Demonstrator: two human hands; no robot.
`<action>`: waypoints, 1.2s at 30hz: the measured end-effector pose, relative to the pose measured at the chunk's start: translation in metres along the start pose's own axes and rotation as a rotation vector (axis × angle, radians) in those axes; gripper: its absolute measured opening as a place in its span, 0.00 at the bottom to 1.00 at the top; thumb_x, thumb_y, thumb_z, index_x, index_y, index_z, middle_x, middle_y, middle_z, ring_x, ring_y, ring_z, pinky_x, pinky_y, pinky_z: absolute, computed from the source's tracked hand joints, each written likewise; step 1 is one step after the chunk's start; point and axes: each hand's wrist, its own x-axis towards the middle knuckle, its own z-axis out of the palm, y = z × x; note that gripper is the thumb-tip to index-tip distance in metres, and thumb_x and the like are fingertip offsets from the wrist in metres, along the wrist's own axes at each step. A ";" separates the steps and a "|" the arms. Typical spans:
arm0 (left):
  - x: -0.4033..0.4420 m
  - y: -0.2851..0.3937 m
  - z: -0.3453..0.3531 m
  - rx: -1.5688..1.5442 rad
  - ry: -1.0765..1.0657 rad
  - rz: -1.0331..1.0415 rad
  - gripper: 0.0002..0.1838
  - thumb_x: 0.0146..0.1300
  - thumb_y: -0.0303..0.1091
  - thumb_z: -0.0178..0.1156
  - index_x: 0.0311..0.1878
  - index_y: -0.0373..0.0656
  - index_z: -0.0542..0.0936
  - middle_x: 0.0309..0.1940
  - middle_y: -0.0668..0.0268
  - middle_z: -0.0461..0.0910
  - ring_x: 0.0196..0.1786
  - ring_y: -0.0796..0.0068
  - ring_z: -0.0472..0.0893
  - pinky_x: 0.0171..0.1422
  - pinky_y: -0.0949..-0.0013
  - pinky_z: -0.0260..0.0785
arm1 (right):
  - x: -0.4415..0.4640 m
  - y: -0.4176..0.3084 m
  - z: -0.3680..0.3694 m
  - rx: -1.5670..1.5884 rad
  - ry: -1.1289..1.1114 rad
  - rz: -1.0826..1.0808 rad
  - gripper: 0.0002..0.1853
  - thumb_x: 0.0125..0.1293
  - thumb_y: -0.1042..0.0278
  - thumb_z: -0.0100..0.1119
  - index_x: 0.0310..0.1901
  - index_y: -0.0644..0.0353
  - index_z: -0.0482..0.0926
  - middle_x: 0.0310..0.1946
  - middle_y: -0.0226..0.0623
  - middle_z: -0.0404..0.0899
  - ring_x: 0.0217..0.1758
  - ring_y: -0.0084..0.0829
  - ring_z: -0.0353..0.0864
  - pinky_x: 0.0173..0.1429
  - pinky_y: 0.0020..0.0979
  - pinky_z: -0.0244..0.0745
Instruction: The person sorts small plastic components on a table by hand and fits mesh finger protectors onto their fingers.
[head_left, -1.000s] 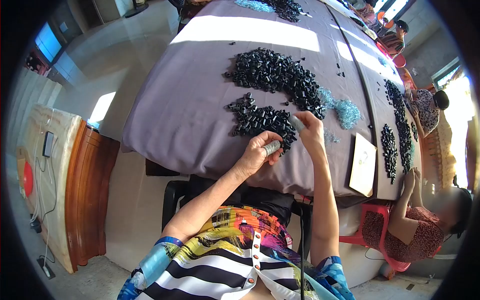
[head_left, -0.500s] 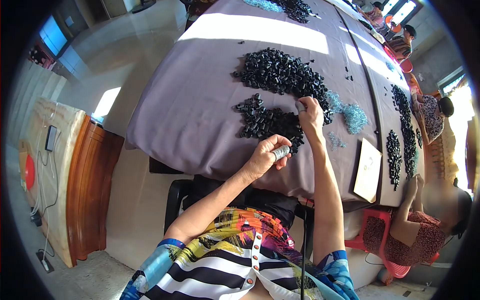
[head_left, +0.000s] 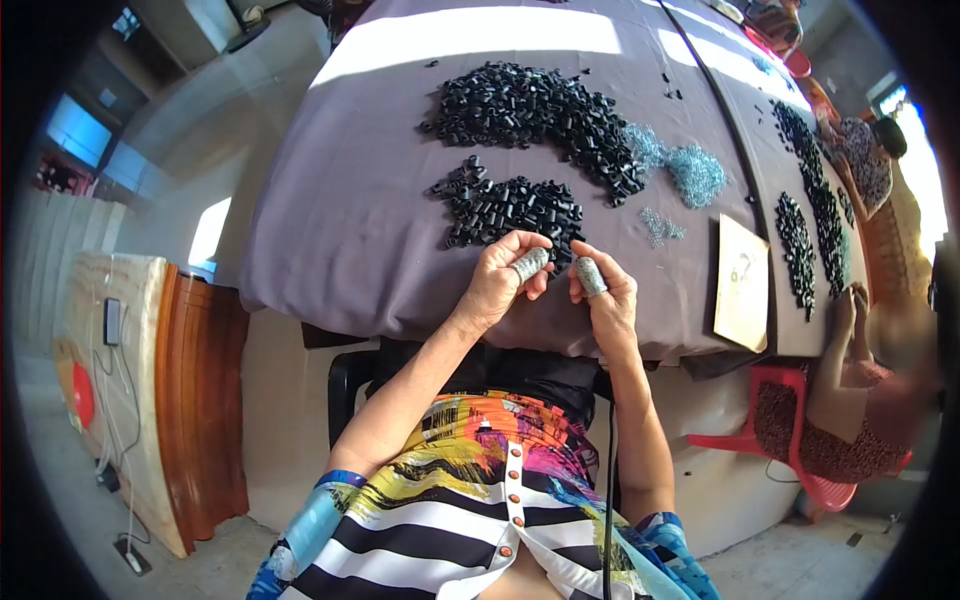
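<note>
My left hand has its fingers curled together, with grey wrapping on one finger. Whatever is between its fingertips is too small to make out. Close beside it on the right, my right hand is also pinched, a grey-wrapped finger showing. Both are at the near edge of a smaller pile of black pieces on the grey-purple cloth. Beyond lies a larger pile of black pieces. Small clear-blue pieces are heaped to its right.
A flat board lies on the right of the table. More black pieces lie past the dark seam. A person sits by a red chair at the right. A wooden cabinet stands at the left.
My right hand has come back from the larger black pile toward my body and now meets my left hand, which stays pinched. The view has shifted.
</note>
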 end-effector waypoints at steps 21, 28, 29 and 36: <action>-0.001 -0.002 0.005 0.216 -0.039 0.079 0.07 0.63 0.24 0.49 0.43 0.40 0.73 0.28 0.68 0.76 0.23 0.86 0.72 0.23 0.82 0.64 | -0.001 0.003 0.004 -0.001 -0.040 0.035 0.08 0.61 0.78 0.54 0.42 0.66 0.77 0.29 0.33 0.79 0.27 0.18 0.76 0.31 0.19 0.73; -0.001 -0.002 0.003 0.230 -0.032 0.117 0.06 0.64 0.23 0.47 0.42 0.40 0.72 0.28 0.68 0.75 0.22 0.87 0.71 0.21 0.82 0.63 | 0.010 0.005 -0.001 0.015 -0.114 0.131 0.08 0.60 0.78 0.55 0.41 0.65 0.78 0.29 0.33 0.79 0.28 0.18 0.75 0.32 0.20 0.73; -0.002 -0.002 0.003 0.228 -0.035 0.121 0.06 0.64 0.22 0.47 0.42 0.40 0.72 0.27 0.68 0.75 0.21 0.86 0.70 0.21 0.82 0.62 | 0.013 0.005 -0.003 0.025 -0.140 0.163 0.08 0.60 0.78 0.55 0.41 0.65 0.78 0.29 0.32 0.79 0.28 0.18 0.75 0.32 0.20 0.73; -0.002 -0.001 0.003 0.220 -0.032 0.097 0.05 0.64 0.22 0.48 0.41 0.40 0.71 0.27 0.67 0.74 0.20 0.86 0.69 0.20 0.82 0.60 | 0.015 0.004 -0.002 0.123 -0.157 0.176 0.06 0.59 0.78 0.56 0.38 0.65 0.76 0.28 0.35 0.79 0.28 0.19 0.76 0.32 0.20 0.72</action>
